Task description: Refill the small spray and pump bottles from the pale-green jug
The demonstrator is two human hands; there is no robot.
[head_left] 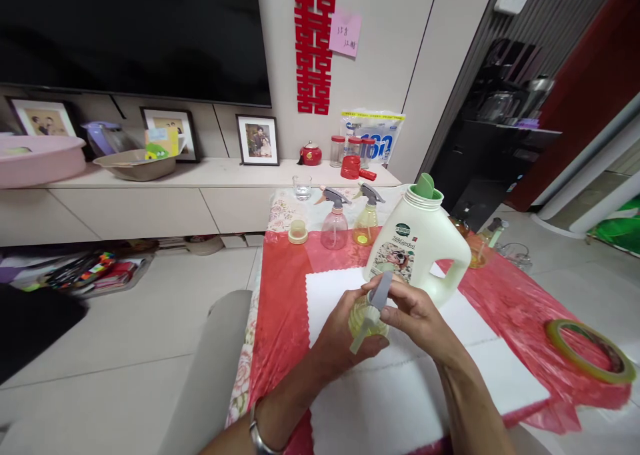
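Hands [417,311], white jug [433,238] just beyond

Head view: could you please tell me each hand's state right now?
Left hand: closed around the body of the yellow spray bottle.
Right hand: closed on its gray spray head.

Held spray bottle [359,318] partly hidden by fingers [400,318]; television [135,35] cut off at top.

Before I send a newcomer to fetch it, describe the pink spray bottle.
On the red-covered table, find the big white jug. Left of it stand a yellow spray bottle, then the pink spray bottle, the only pink one.
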